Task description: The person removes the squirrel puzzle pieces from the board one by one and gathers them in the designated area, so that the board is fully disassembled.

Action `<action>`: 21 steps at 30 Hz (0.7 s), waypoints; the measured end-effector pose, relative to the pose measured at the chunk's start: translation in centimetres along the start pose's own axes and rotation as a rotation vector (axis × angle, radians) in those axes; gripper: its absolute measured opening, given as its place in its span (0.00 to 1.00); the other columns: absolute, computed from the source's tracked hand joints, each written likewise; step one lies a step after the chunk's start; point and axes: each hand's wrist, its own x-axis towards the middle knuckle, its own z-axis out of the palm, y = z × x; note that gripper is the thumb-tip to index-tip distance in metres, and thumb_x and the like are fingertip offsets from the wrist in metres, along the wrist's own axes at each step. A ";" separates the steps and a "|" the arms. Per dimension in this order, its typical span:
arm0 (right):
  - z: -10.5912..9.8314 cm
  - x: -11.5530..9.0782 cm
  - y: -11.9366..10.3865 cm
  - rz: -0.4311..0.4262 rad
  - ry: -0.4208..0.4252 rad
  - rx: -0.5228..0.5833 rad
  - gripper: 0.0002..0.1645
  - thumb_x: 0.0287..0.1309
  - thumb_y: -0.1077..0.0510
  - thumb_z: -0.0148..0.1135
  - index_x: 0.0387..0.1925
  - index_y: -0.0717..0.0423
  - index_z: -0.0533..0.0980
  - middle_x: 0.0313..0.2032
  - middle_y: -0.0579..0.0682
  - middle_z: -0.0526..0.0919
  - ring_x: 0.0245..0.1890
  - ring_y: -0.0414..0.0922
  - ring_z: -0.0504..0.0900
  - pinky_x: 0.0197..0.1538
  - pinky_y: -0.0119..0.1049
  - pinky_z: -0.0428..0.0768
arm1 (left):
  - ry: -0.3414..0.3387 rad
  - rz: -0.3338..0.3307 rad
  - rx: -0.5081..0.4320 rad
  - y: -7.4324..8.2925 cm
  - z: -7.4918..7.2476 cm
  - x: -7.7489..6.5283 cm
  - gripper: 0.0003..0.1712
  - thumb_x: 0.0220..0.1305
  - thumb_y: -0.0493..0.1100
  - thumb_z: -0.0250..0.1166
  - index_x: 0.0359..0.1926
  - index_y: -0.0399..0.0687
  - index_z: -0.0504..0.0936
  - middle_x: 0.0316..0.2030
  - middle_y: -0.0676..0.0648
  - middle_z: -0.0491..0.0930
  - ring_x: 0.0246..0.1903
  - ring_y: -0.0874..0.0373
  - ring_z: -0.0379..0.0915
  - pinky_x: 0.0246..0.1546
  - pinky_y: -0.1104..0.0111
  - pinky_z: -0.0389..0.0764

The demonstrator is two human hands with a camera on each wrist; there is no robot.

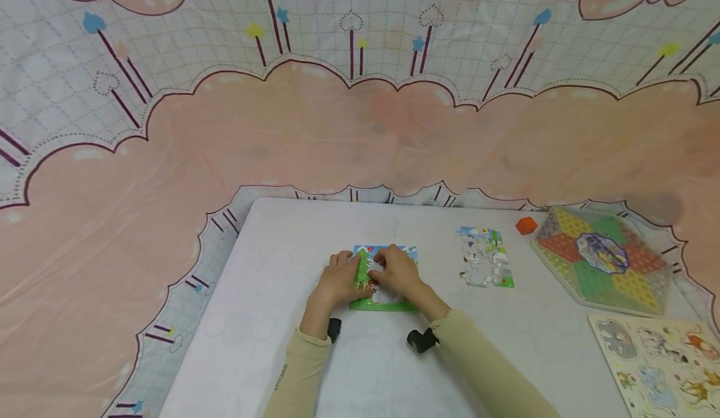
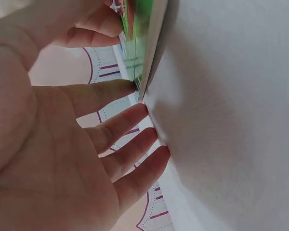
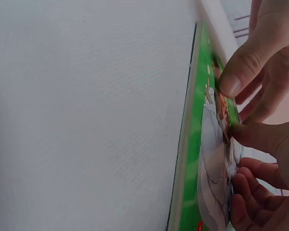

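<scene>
A jigsaw puzzle board (image 1: pixel 388 307) with a green border and a blue top edge lies on the white table under both hands. My left hand (image 1: pixel 339 280) rests at its left side, fingers spread and nearly straight. In the left wrist view its index fingertip (image 2: pixel 130 86) touches the board's edge, and the other fingertips meet the table. The left thumb (image 3: pixel 232 85) presses a puzzle piece (image 3: pixel 222 111) whose edge stands slightly raised. My right hand (image 1: pixel 400 273), fingers curled, pinches at that piece over the board's middle; the fingers partly hide it.
A partly joined animal puzzle (image 1: pixel 485 258) lies to the right. Beyond it are an orange block (image 1: pixel 526 225) and a hexagonal case (image 1: pixel 610 262) of patterned pieces. A wooden animal board (image 1: pixel 635 349) lies at the near right. A black device (image 1: pixel 422 340) sits at my right wrist.
</scene>
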 end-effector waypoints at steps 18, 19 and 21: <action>0.1 0.3 0.1 0.090 0.048 0.212 0.10 0.54 0.60 0.71 0.36 0.59 0.78 0.31 0.49 0.81 0.32 0.44 0.79 0.40 0.39 0.78 | 0.034 -0.020 0.007 0.1 0.3 0.2 0.50 0.52 0.55 0.76 0.70 0.35 0.66 0.62 0.35 0.64 0.62 0.38 0.57 0.57 0.48 0.70; 0.1 0.3 0.1 0.083 0.059 0.244 0.09 0.54 0.62 0.70 0.36 0.60 0.78 0.31 0.49 0.81 0.32 0.44 0.80 0.39 0.39 0.79 | 0.035 -0.020 0.007 0.2 0.3 0.2 0.50 0.52 0.54 0.76 0.70 0.35 0.66 0.62 0.35 0.64 0.62 0.38 0.58 0.57 0.48 0.70; 0.1 0.4 0.2 0.076 0.077 0.316 0.08 0.54 0.65 0.69 0.35 0.61 0.78 0.31 0.51 0.82 0.32 0.45 0.81 0.40 0.40 0.81 | 0.034 -0.023 0.009 0.2 0.3 0.1 0.51 0.52 0.54 0.76 0.70 0.34 0.65 0.62 0.35 0.64 0.62 0.38 0.58 0.57 0.48 0.70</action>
